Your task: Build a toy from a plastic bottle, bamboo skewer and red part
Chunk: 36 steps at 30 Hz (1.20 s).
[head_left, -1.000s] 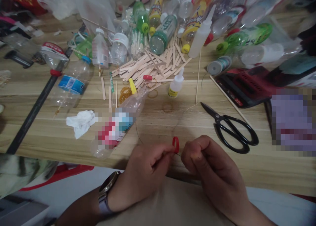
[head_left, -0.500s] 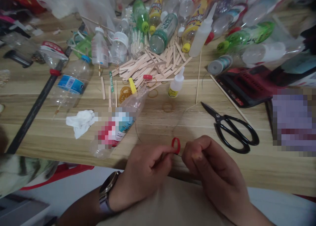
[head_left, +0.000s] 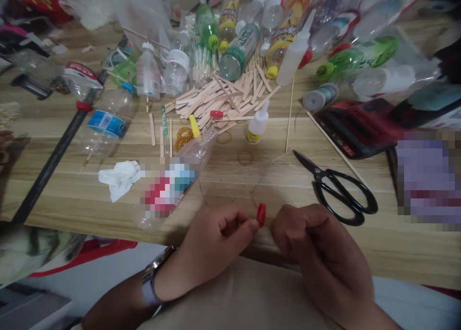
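Note:
A small red ring [head_left: 261, 215], perhaps the collar of a bottle cap, stands at the fingertips of my left hand [head_left: 219, 243]. That hand pinches it between thumb and index finger. Just to the right, my right hand [head_left: 317, 248] is closed, thumb against bent fingers. A thin line, like thread or wire, shows faintly between the ring and my right fingers; what they grip is too small to make out. Thin dark thread [head_left: 256, 183] curves over the table behind the ring. Black-handled scissors [head_left: 333, 186] lie beyond my right hand, blades pointing away to the left.
A clear bottle [head_left: 201, 152] lies left of the ring, near crumpled tissue [head_left: 120, 178]. Behind stand a small glue bottle [head_left: 258, 126], a pile of wooden sticks [head_left: 212, 97] and several plastic bottles. Rubber bands [head_left: 184, 139] and a red-black package [head_left: 356, 123] lie around.
The red ring has turned more edge-on and shifted slightly right with my left fingertips. My right hand has moved slightly right and rolled, its thumb now pointing less upward.

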{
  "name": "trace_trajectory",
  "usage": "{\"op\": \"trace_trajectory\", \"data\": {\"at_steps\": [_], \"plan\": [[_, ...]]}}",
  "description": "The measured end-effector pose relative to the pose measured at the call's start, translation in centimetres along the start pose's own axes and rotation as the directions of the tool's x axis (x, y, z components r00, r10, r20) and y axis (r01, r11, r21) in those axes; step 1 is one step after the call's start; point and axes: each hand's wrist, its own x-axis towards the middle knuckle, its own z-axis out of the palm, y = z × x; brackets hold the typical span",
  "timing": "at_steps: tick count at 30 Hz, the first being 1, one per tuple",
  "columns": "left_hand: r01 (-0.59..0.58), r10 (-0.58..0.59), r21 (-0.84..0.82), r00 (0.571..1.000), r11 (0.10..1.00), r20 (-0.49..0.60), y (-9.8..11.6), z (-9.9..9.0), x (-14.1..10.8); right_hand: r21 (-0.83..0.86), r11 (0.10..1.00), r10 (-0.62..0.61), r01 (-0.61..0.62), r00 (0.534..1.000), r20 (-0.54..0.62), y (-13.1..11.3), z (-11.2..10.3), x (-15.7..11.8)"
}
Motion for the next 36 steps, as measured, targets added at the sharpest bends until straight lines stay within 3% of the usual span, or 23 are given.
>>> {"op": "trace_trajectory", "data": {"at_steps": [8,13,18,21,27,32,34,36], "plan": [[0.137,-0.12,-0.26,0.99,0.956,0.08,0.4,0.2,0.2,-0.058,0.983,-0.161,0.171,0.975,0.151,-0.3,-0.6,0.2],[0.236,-0.179,-0.531,0.971,0.814,0.157,0.1,0.1,0.5,-0.138,0.942,-0.264,0.305,0.931,0.254,-0.3,-0.9,0.9],[0.356,-0.253,-0.681,0.934,0.64,0.251,-0.4,0.4,0.6,-0.222,0.883,-0.33,0.413,0.884,0.333,0.4,-0.9,0.9],[0.356,-0.263,-0.738,0.933,0.574,0.245,-0.4,0.5,0.6,-0.295,0.829,-0.358,0.474,0.857,0.371,0.3,-0.5,1.3],[0.32,-0.234,-0.737,0.946,0.595,0.222,0.1,0.3,0.7,-0.41,0.704,-0.41,0.58,0.803,0.432,-0.2,0.3,2.4],[0.342,-0.268,-0.799,0.934,0.495,0.235,0.3,0.4,0.6,-0.436,0.682,-0.409,0.587,0.801,0.437,-0.2,0.6,2.6],[0.318,-0.254,-0.79,0.944,0.524,0.211,0.3,0.5,0.6,-0.439,0.691,-0.394,0.574,0.809,0.437,-0.1,0.7,2.6],[0.26,-0.218,-0.742,0.963,0.618,0.155,0.2,0.5,0.8,-0.439,0.68,-0.407,0.588,0.8,0.442,-0.1,0.7,2.6]]}}
